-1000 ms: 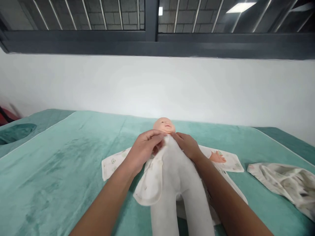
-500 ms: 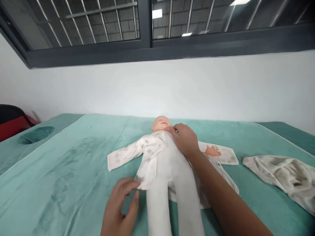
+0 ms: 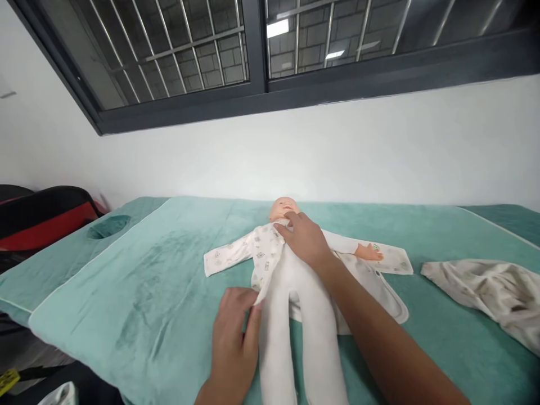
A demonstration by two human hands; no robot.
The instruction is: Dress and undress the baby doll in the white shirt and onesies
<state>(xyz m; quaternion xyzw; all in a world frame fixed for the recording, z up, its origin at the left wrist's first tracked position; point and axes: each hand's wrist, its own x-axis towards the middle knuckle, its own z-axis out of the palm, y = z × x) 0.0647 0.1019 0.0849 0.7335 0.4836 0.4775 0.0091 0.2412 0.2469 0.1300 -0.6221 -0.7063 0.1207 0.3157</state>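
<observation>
A baby doll (image 3: 312, 315) with a soft white body lies on its back, its head away from me. A white printed baby shirt (image 3: 265, 253) covers its left-hand side. The shirt's other half is spread open beneath the doll, with the doll's bare hand (image 3: 369, 251) lying over that sleeve. Down by the lower front corner, my left hand (image 3: 236, 332) is closed in a pinch on the hem. My right hand (image 3: 306, 239) rests over the chest just below the doll's chin, its fingers closed on the shirt's neck edge. That forearm hides part of the doll's side.
A green plush cover (image 3: 139, 292) lies under everything, with a round hole (image 3: 109, 226) at the far left. A crumpled pale cloth (image 3: 485, 292) lies on the right. Behind are a white wall and a barred window. A black and red object (image 3: 50, 219) stands beyond the left edge.
My left hand went from the neckline down to the shirt's lower corner and took hold of the hem. My right hand shifted slightly left at the collar. The view turned left.
</observation>
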